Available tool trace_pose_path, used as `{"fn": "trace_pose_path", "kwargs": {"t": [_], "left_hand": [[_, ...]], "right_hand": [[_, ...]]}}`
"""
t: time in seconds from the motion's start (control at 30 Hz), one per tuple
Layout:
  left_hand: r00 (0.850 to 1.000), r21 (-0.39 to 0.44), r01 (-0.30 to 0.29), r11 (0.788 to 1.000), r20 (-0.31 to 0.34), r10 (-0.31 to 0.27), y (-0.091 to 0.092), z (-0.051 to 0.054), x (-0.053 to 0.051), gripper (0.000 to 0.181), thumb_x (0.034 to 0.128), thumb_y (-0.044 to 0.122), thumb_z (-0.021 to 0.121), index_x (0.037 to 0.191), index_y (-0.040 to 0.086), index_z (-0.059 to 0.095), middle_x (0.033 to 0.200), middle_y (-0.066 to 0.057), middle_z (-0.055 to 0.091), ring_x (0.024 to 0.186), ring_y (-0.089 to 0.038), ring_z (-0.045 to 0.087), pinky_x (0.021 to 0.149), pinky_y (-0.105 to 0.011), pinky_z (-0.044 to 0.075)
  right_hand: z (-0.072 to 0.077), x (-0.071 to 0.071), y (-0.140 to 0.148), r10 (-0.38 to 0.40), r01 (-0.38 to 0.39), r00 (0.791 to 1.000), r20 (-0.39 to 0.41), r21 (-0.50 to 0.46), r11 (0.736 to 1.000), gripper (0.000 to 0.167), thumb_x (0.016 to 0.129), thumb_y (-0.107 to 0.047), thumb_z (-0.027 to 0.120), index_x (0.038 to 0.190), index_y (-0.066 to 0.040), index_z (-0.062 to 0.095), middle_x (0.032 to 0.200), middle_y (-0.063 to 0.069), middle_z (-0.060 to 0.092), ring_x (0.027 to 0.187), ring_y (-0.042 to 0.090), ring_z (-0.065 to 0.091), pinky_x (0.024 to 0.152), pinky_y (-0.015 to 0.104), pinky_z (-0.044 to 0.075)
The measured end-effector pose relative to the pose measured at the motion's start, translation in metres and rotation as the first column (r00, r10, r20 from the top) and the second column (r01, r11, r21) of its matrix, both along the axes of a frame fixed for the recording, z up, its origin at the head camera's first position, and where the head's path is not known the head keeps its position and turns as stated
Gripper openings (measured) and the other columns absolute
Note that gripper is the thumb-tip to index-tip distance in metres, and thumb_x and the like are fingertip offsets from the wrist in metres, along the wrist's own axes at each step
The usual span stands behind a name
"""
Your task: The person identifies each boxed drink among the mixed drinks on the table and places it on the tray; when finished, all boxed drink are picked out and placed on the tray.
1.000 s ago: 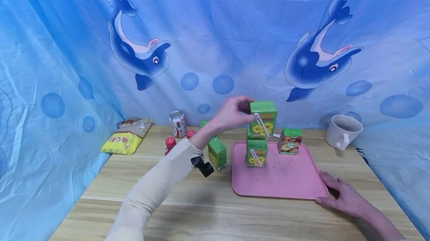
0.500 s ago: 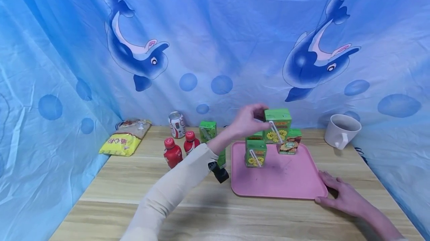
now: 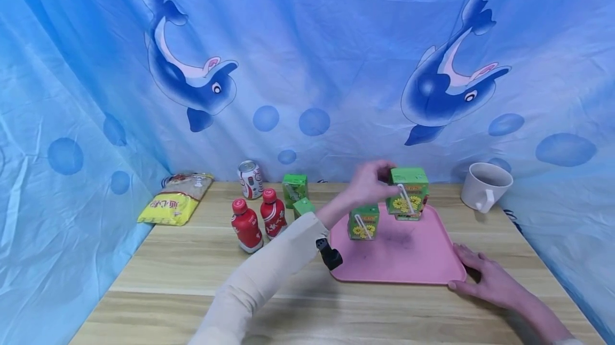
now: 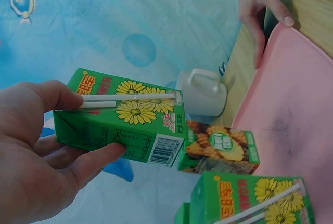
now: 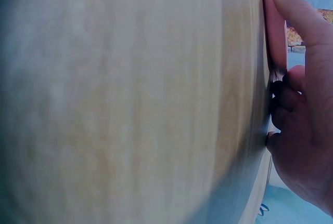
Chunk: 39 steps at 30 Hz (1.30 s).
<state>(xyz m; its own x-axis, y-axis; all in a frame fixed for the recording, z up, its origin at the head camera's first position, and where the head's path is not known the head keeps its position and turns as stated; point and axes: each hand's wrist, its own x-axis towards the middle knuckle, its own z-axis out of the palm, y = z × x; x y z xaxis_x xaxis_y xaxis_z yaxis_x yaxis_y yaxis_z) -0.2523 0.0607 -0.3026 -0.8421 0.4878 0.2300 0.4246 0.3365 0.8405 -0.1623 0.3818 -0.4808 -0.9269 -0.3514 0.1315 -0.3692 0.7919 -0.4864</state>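
My left hand (image 3: 372, 182) grips a green chrysanthemum tea carton (image 3: 407, 191) with yellow flowers and a white straw, raised above the pink tray (image 3: 408, 259). In the left wrist view the thumb lies by the straw of this carton (image 4: 130, 112), fingers round its other sides. Behind it a carton with a brown food picture (image 4: 221, 146) stands on the tray, mostly hidden in the head view. Another green tea carton (image 3: 363, 223) stands on the tray's left part. My right hand (image 3: 492, 281) holds the tray's front right corner, thumb on the front rim, fingers along the side.
Left of the tray stand two red bottles (image 3: 247, 230), a can (image 3: 250, 179) and green cartons (image 3: 295, 189), one partly behind my left sleeve. A yellow snack bag (image 3: 175, 201) lies far left. A white mug (image 3: 486, 187) stands at the back right, before the blue curtain (image 3: 307, 67).
My left hand has carried the tea carton to the right and lower, from above the tray's left part to in front of the brown-pictured carton. My right hand stays at the tray's corner.
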Motion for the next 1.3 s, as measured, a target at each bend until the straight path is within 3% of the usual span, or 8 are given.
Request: {"fn": "trace_pose_path", "kwargs": {"t": [0.2,0.5,0.73,1.03,1.3], "left_hand": [[0.999,-0.003,-0.012,1.000,0.040,0.012,0.011,-0.009,0.000,0.038,0.0853,0.003,0.077,0.121,0.004,0.064,0.097,-0.002,0.068,0.081,-0.009,0.062,0.067,-0.020,0.055],[0.999,-0.058,-0.039,0.998,-0.003,0.038,0.021,-0.022,0.003,0.040,0.0856,0.005,0.077,0.124,0.007,0.065,0.098,0.001,0.069,0.085,-0.007,0.061,0.070,-0.018,0.052],[0.996,-0.088,-0.089,0.992,0.000,0.089,0.031,-0.034,0.004,0.045,0.0872,0.009,0.077,0.130,0.010,0.063,0.100,0.003,0.064,0.092,-0.012,0.059,0.070,-0.022,0.050],[0.987,-0.064,-0.139,0.988,0.072,0.144,0.045,-0.046,0.008,0.052,0.0873,0.010,0.078,0.136,0.010,0.061,0.107,0.001,0.064,0.098,-0.011,0.059,0.076,-0.023,0.052],[0.979,-0.102,-0.170,0.980,0.093,0.180,0.052,-0.059,0.009,0.053,0.0887,0.013,0.077,0.139,0.012,0.058,0.108,0.003,0.065,0.098,-0.009,0.060,0.078,-0.024,0.053]], "right_hand": [[0.001,-0.001,-0.002,-0.004,0.004,1.000,0.016,0.006,1.000,0.089,0.083,-0.043,0.080,0.143,0.012,0.044,0.145,0.035,0.042,0.132,0.055,0.038,0.101,0.073,0.029],[0.002,-0.002,-0.001,0.003,-0.003,1.000,-0.019,0.006,1.000,0.090,0.081,-0.042,0.081,0.142,0.013,0.045,0.144,0.036,0.041,0.131,0.056,0.038,0.103,0.073,0.026],[0.001,-0.002,-0.001,-0.001,0.001,1.000,-0.007,0.005,1.000,0.090,0.082,-0.043,0.081,0.142,0.013,0.044,0.145,0.036,0.040,0.131,0.056,0.037,0.102,0.073,0.027],[-0.003,-0.003,0.002,0.012,-0.012,0.999,-0.036,0.000,1.000,0.089,0.081,-0.041,0.082,0.141,0.013,0.045,0.143,0.036,0.043,0.129,0.055,0.040,0.100,0.073,0.029],[-0.004,-0.001,0.003,0.017,-0.017,0.999,-0.050,-0.014,1.000,0.088,0.081,-0.040,0.082,0.141,0.013,0.046,0.143,0.035,0.043,0.129,0.056,0.040,0.101,0.074,0.027]]}}
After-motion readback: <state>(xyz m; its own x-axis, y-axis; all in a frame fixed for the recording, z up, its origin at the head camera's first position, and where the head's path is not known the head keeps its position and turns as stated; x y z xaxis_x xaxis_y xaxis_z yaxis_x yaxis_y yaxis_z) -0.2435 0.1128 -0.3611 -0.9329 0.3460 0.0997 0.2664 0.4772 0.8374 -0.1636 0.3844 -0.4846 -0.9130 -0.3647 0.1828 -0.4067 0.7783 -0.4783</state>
